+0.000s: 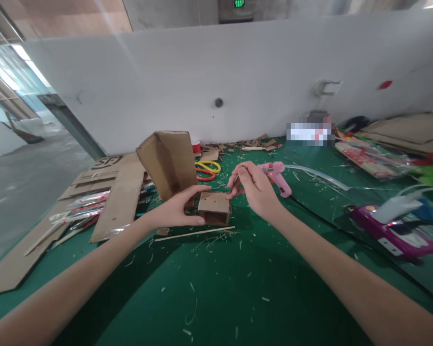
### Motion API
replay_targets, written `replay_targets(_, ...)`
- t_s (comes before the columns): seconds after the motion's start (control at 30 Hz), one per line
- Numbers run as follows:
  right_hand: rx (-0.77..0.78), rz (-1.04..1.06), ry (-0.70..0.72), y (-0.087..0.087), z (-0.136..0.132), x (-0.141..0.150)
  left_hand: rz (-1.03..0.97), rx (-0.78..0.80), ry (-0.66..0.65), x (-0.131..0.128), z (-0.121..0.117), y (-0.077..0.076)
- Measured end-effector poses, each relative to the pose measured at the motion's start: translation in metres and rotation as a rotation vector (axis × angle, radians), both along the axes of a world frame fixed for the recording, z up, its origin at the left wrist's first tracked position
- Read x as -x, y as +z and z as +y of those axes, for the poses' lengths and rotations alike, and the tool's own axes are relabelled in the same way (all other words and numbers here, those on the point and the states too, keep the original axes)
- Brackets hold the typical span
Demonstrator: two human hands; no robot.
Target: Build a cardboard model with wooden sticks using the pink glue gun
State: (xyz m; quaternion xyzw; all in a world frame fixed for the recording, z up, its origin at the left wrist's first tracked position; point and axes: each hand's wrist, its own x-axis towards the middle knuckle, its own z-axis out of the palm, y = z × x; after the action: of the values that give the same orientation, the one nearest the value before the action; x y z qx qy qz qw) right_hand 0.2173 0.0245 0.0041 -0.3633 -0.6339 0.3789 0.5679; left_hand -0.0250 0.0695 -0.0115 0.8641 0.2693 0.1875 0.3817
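My left hand (175,207) grips a small cardboard box (214,203) from its left side, with the thumb along the front and the fingers behind. Small holes show in the box's top, and its front is open. My right hand (256,187) pinches a thin, dark, pointed tool (234,182), whose kind I cannot make out. Its lower end is at the box's back right corner; whether it touches is unclear. In front of the box lies a thin wooden stick (195,234). A folded cardboard piece (171,161) stands upright behind my left hand.
A pink glue gun (281,182) lies just beyond my right hand, its black cord trailing right. Yellow and orange handles (210,167) sit behind the box. Cardboard sheets (120,206) cover the left; a purple power strip (389,235) is at right. Glue scraps dot the green table (216,298).
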Motion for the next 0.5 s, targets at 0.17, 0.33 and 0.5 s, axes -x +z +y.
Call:
replay_targets(0.17,-0.032,-0.128,0.008,0.005,0.001,0.002,-0.061,-0.070,-0.059,0.001,0.006,0.008)
replay_targets(0.33,-0.056,-0.213,0.021,0.010,0.009,0.002,-0.114,-0.124,0.018,-0.001,0.008,0.004)
replay_targets(0.5,-0.060,-0.281,0.056,0.015,0.028,0.000,-0.167,-0.043,0.107,0.001,0.012,-0.003)
